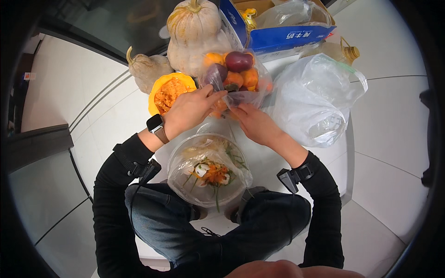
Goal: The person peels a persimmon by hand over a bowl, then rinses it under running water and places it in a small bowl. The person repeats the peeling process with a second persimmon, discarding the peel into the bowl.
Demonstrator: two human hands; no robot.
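A clear plastic bag [243, 98] lies beyond the bin, filled with round orange fruits [251, 77] and dark purple-red fruits [239, 61]. My left hand [193, 110] reaches in from the left, its fingers pinched on the near edge of the bag. On the other side, my right hand [257, 124] has its fingers closed on the same edge, with the fingertips partly hidden by the film. Just left of the bag, beside my left hand, sits a cut-open pumpkin [169, 92] with stringy orange flesh showing.
A bin lined with clear plastic [175, 178] stands between my knees, holding eggshells, orange scraps and green stalks. Behind are a large pale pumpkin [193, 34], a smaller one [147, 69] and a blue carton [292, 34]. To the right are a white plastic bag [313, 99] and an oil bottle [345, 52].
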